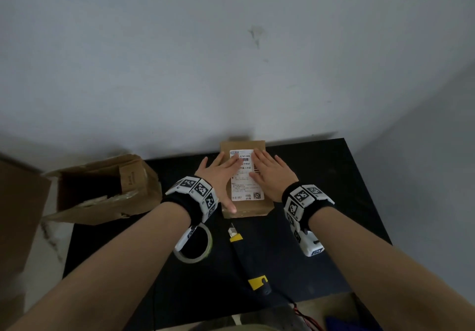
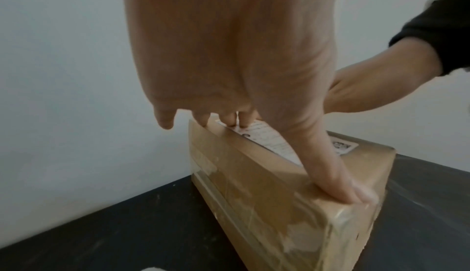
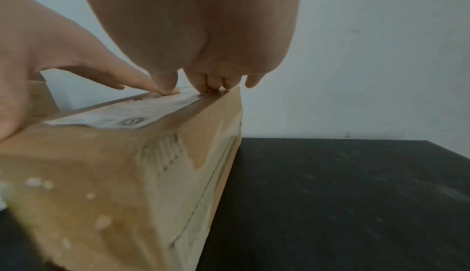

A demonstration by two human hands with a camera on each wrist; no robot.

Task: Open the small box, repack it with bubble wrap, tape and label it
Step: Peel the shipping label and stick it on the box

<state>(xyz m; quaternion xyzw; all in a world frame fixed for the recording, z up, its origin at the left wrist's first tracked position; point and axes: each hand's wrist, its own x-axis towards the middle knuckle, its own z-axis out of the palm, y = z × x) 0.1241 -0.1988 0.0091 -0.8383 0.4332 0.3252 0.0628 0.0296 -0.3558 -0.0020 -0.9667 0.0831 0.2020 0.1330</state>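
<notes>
The small brown cardboard box (image 1: 246,208) lies closed and taped on the black table (image 1: 334,189), against the wall. A white shipping label (image 1: 245,187) covers its top. My left hand (image 1: 221,174) lies flat on the label's left side, thumb stretched to the box's near corner (image 2: 338,185). My right hand (image 1: 272,174) lies flat on the label's right side, fingers straight. In the left wrist view the box (image 2: 267,195) shows glossy tape along its side. In the right wrist view the fingertips (image 3: 216,82) press the far top edge of the box (image 3: 127,175).
A roll of clear tape (image 1: 195,247) lies near my left wrist. A yellow and black utility knife (image 1: 246,256) lies in front of the box. A larger open cardboard box (image 1: 102,189) sits off the table's left edge. Bare table stretches to the right.
</notes>
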